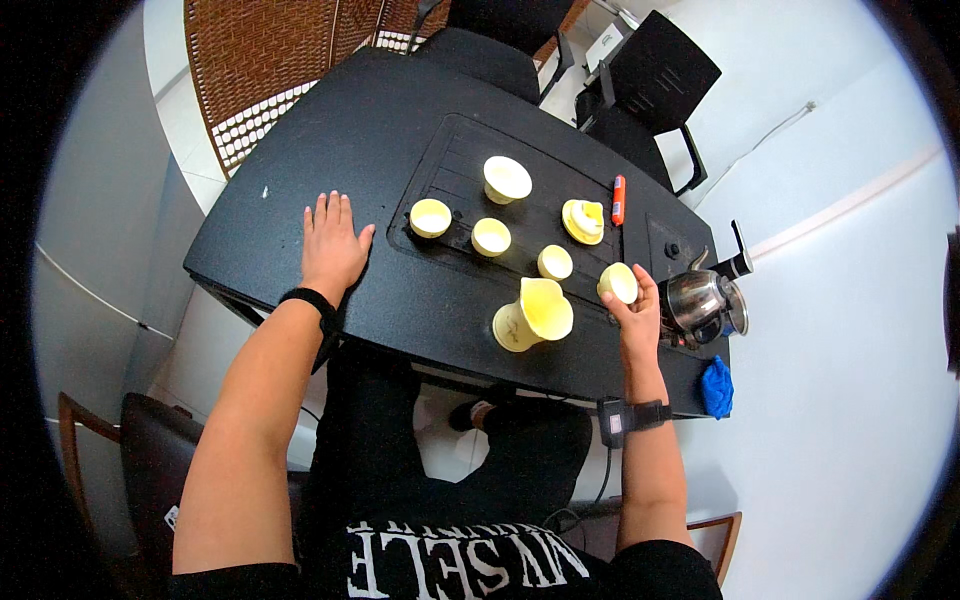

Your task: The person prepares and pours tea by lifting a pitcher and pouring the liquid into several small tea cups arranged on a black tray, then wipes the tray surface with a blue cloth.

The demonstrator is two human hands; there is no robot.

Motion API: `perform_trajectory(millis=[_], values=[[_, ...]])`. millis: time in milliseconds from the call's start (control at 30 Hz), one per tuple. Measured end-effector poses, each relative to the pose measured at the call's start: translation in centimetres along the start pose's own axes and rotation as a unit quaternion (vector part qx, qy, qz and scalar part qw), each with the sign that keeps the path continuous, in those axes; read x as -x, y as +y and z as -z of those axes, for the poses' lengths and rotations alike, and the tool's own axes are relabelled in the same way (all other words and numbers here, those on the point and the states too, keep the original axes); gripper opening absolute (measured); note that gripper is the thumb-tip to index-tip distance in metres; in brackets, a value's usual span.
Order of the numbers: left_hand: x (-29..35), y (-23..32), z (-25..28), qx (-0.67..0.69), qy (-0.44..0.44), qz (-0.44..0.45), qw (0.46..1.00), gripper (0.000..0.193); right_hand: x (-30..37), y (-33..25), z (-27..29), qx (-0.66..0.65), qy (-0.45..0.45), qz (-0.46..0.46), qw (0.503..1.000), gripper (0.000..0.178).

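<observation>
My left hand point(334, 245) lies flat on the black table, fingers stretched out, with nothing in it. At the right, my right hand point(640, 315) grips a small pale-yellow teacup point(619, 284) between thumb and fingers. Three more teacups stand on the black tea tray: one at the left point(430, 218), one in the middle point(491, 237) and one point(555, 262) just left of the held cup. Nearer me stands a yellow pitcher point(520, 322) with a spout. Behind the cups are a wider pale cup point(507, 180) and a yellow saucer point(578, 228) with a white-and-yellow piece on it.
A red tube-shaped packet point(619, 200) lies at the tray's far right. Steel kettles point(692, 305) stand right of my right hand, close to it. A blue cloth point(717, 388) rests on the right table edge. Black chairs point(655, 80) stand beyond the table.
</observation>
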State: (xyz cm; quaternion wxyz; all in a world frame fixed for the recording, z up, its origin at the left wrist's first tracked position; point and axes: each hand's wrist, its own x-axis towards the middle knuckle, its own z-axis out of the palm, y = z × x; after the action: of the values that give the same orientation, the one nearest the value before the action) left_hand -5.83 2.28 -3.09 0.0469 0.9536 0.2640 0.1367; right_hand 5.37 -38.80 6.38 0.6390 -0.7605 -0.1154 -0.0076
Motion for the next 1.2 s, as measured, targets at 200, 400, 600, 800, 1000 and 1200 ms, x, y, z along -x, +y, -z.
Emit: perform_trajectory(millis=[200,400,600,800,1000,1200], values=[[0.0,-0.1,-0.2,0.008,0.008,0.001,1.000,0.067,2.5,-2.2,-2.7,-0.072,-0.066,0.023,0.995,0.069],[-0.1,-0.2,-0.9,0.009,0.033,-0.010,0.999,0.066,4.2,-2.8,-5.2,-0.086,-0.076,0.001,0.993,0.074],[-0.1,-0.2,-0.7,0.005,0.022,-0.007,1.000,0.066,4.7,-2.2,-6.0,-0.077,-0.069,0.011,0.995,0.074],[-0.1,-0.1,-0.7,0.002,0.018,-0.004,1.000,0.067,5.0,-2.4,-5.9,-0.051,-0.071,0.005,0.996,0.074],[-0.1,0.1,-0.3,0.006,0.004,0.003,1.000,0.067,5.3,-3.1,-6.0,-0.056,-0.071,0.005,0.996,0.075],[0.0,-0.2,-0.6,0.010,0.019,-0.002,1.000,0.067,5.2,-3.1,-6.1,-0.041,-0.078,0.009,0.996,0.077]])
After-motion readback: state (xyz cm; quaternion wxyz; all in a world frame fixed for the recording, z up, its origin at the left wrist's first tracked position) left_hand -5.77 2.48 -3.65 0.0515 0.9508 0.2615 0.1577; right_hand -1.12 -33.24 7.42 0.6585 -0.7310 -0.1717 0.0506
